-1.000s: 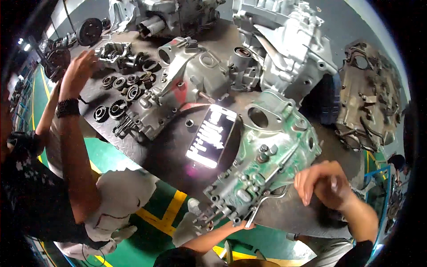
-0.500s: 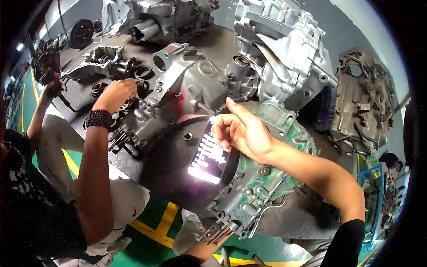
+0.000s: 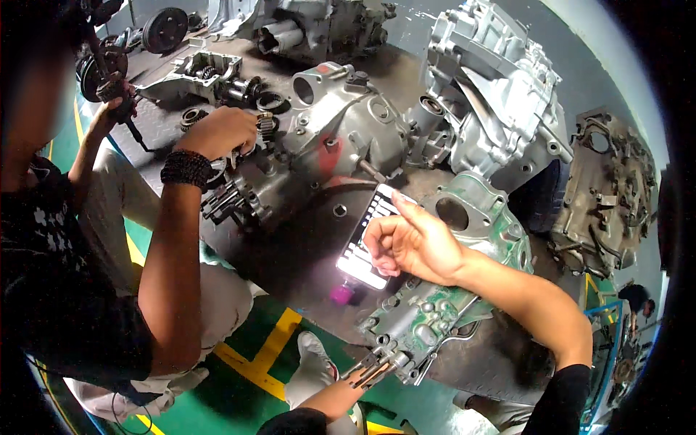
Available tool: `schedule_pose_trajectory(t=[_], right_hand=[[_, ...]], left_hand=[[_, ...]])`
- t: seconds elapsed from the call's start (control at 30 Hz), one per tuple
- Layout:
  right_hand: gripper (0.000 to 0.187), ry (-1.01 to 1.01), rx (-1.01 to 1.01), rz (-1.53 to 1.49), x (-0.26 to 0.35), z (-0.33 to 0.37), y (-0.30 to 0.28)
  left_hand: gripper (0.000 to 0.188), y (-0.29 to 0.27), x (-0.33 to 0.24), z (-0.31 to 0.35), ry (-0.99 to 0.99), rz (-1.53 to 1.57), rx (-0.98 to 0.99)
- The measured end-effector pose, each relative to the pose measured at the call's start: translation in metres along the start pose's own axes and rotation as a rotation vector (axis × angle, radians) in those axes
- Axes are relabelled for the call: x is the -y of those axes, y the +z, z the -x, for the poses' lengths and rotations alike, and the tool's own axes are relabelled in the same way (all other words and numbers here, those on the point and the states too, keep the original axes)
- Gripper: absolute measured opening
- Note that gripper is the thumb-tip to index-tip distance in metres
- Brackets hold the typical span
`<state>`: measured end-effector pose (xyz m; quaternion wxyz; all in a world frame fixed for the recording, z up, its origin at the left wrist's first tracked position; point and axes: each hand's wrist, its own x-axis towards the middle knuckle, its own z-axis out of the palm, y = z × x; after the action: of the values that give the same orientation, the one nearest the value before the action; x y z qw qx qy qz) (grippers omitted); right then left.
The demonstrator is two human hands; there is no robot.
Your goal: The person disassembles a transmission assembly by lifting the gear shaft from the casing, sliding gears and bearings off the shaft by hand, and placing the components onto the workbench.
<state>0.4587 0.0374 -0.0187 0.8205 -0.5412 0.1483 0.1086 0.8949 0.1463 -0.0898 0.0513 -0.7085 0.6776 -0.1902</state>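
My right hand (image 3: 420, 246) hovers over a lit phone (image 3: 360, 255), fingers loosely curled, thumb apart, palm partly showing. Nothing is held in it; I cannot tell whether a fingertip touches the screen. The phone is tilted on a dark surface beside a silver and green gearbox housing (image 3: 435, 319). My left hand (image 3: 357, 378) is at the low end of that housing, mostly behind its protruding rods (image 3: 384, 361), and its fingers are hidden. To the left lies a grey gearbox (image 3: 348, 123) with red paint marks.
A co-worker's hand (image 3: 217, 134) with a dark beaded bracelet rests among gears on the grey gearbox; their other hand (image 3: 116, 109) grips a dark shaft part. A large silver gearbox (image 3: 493, 87) stands behind, and a brown-grey casing (image 3: 605, 192) lies at right. Yellow lines (image 3: 279, 341) cross the green floor.
The view has shifted, so everything sits farther right. Against the phone, my right hand has moved down toward its lower end. The co-worker leans farther into view.
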Motion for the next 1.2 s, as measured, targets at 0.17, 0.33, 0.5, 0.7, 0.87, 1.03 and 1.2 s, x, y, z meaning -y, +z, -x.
schedule_pose_trajectory(t=[0.17, 0.33, 0.5, 0.7, 0.87, 1.03, 1.2], right_hand=[[0.083, -0.108, 0.044, 0.01, 0.011, 0.006, -0.007], [0.08, -0.237, 0.038, -0.081, 0.035, -0.003, -0.005], [0.074, -0.206, 0.066, -0.077, 0.019, -0.027, -0.014], [0.081, -0.236, 0.033, -0.046, 0.037, -0.015, -0.011], [0.079, -0.324, -0.018, -0.006, 0.052, 0.001, -0.008], [0.078, -0.339, -0.081, 0.063, 0.053, 0.014, -0.023], [0.079, -0.204, 0.008, 0.08, 0.035, 0.002, -0.022]], left_hand=[[0.034, 0.0, -0.001, 0.001, 0.015, -0.019, 0.006], [0.032, -0.002, 0.011, -0.002, 0.027, -0.04, 0.011], [0.031, 0.002, 0.014, -0.013, 0.049, -0.059, 0.038], [0.029, 0.002, 0.031, -0.02, 0.065, -0.089, 0.083], [0.019, 0.017, 0.034, -0.014, 0.152, -0.047, -0.094], [0.018, 0.006, 0.024, -0.045, 0.197, 0.009, -0.131], [0.03, 0.008, 0.082, -0.006, -0.354, -1.305, -0.07]])
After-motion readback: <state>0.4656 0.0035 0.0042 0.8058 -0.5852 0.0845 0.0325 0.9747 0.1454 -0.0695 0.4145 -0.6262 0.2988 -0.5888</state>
